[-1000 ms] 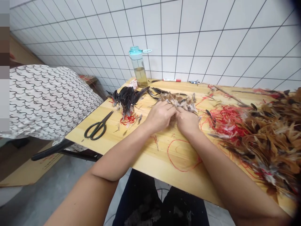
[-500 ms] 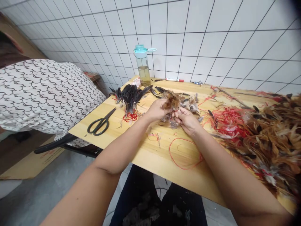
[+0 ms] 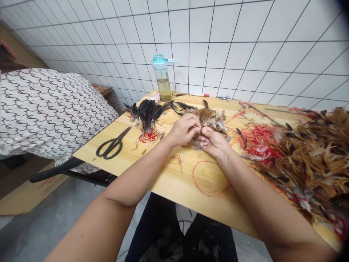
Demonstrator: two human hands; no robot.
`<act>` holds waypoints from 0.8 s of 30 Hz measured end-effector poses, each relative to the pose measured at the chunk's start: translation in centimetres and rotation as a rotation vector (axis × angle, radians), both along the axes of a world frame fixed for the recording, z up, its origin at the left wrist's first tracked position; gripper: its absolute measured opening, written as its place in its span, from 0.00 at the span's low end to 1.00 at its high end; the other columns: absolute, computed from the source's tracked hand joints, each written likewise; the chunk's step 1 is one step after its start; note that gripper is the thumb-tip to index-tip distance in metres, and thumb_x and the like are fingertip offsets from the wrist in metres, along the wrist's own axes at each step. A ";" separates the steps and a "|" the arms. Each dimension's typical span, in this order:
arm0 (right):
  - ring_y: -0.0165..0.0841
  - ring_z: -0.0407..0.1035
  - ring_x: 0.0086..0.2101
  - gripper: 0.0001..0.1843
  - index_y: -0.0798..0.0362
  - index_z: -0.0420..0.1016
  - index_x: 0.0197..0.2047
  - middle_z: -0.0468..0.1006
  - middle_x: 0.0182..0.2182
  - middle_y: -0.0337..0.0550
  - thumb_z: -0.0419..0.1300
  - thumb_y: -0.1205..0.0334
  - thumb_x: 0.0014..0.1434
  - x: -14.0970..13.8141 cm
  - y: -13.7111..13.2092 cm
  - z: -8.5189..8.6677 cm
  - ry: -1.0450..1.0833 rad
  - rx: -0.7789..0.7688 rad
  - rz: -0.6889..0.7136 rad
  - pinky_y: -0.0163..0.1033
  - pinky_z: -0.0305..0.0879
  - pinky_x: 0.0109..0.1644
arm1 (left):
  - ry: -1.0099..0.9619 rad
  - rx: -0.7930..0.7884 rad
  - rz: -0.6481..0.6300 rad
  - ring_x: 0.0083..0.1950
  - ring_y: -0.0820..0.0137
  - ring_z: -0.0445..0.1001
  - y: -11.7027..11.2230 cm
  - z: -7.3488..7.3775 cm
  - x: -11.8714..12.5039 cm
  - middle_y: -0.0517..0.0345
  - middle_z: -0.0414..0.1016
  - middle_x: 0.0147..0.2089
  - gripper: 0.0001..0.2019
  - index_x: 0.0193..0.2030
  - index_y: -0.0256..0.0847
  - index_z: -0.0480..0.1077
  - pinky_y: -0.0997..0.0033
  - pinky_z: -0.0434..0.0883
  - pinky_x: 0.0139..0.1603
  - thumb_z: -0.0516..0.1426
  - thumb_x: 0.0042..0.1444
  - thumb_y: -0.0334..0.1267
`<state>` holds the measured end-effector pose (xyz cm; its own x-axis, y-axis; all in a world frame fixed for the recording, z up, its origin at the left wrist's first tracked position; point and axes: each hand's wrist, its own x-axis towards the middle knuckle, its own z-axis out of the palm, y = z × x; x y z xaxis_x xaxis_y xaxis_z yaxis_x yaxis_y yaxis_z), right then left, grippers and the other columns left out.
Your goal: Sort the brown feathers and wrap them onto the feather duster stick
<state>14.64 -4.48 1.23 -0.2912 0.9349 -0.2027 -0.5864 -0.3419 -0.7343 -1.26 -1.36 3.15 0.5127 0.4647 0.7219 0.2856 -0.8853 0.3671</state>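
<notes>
My left hand (image 3: 185,130) is closed, its fingertips pinched together at a bit of red string (image 3: 202,127). From the other side my right hand (image 3: 214,141) pinches the same string, thumb and fingers pressed together. The two hands nearly touch. Brown feathers (image 3: 206,115) fan out just behind and between them, their lower ends hidden by my fingers. Whether the left fingers also grip feather ends, I cannot tell. A loose loop of red string (image 3: 193,178) lies on the wooden table (image 3: 174,178) below my right wrist.
Black scissors (image 3: 113,144) and a black feather bundle (image 3: 148,113) lie at left. A water bottle (image 3: 163,85) and red-capped marker (image 3: 199,95) are near the tiled wall. Tangled red string (image 3: 260,143) and a brown feather heap (image 3: 316,153) cover the right. A person in a patterned shirt (image 3: 54,109) sits left.
My left hand has turned, its fingers now closing toward the right fingertips at the string. The brown feathers that stood up in it now spread behind the hands. The view has shifted slightly.
</notes>
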 end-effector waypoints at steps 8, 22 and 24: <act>0.21 0.57 0.20 0.14 0.52 0.62 0.32 0.63 0.22 0.30 0.61 0.76 0.47 -0.3 -0.3 0.5 0.015 -0.033 0.058 0.26 0.43 0.19 | -0.177 -0.468 -0.239 0.41 0.71 0.75 -0.4 0.1 0.0 0.48 0.77 0.42 0.08 0.30 0.36 0.66 0.71 0.71 0.42 0.59 0.57 0.37; 0.24 0.61 0.25 0.06 0.54 0.65 0.31 0.67 0.27 0.36 0.59 0.73 0.54 -0.3 -0.6 0.7 -0.018 -0.062 0.087 0.27 0.49 0.22 | -0.310 -0.856 -0.356 0.34 0.74 0.75 0.1 0.0 -0.4 0.56 0.74 0.33 0.11 0.41 0.34 0.68 0.72 0.72 0.37 0.61 0.55 0.38; 0.24 0.61 0.25 0.06 0.54 0.65 0.31 0.68 0.27 0.37 0.58 0.72 0.55 -0.2 -0.7 0.8 -0.001 -0.045 0.119 0.28 0.50 0.23 | -0.304 -0.848 -0.353 0.32 0.75 0.74 0.1 0.1 -0.5 0.56 0.75 0.34 0.11 0.41 0.34 0.68 0.73 0.73 0.37 0.61 0.56 0.38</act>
